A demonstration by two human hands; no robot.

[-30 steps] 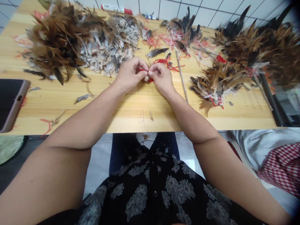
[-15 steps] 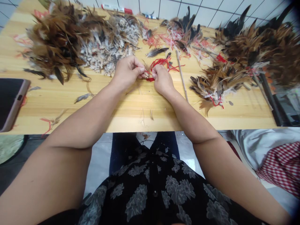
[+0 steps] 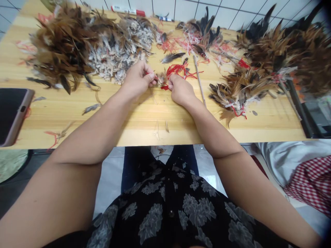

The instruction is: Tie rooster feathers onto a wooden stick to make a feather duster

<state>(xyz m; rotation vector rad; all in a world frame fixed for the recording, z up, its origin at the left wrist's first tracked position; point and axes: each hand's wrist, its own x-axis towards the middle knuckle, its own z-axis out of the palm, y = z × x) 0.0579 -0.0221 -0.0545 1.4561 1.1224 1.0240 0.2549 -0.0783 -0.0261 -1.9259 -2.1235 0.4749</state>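
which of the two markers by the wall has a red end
The left marker: its right end is red, while the right marker shows blue and white.

The tabletop [image 3: 155, 135] is smooth wood with a soft sheen, the stick [image 3: 200, 80] matt and rough. Feathers [image 3: 64, 32] look silky, wall tiles [image 3: 165, 7] glazed; the red strands [image 3: 176, 68] are perhaps yarn.

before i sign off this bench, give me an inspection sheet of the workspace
Surface: wooden table, scattered with stray feathers and thread scraps
Things in hand: small feather tuft between the hands, with red thread
Clutter: feather piles at both sides, phone at left, thin stick, red-capped marker at the back
Grips: left grip pinching red thread; right grip closed on red thread
Cables: nothing seen on the table
Surroundings: tiled wall behind; checked cloth lower right
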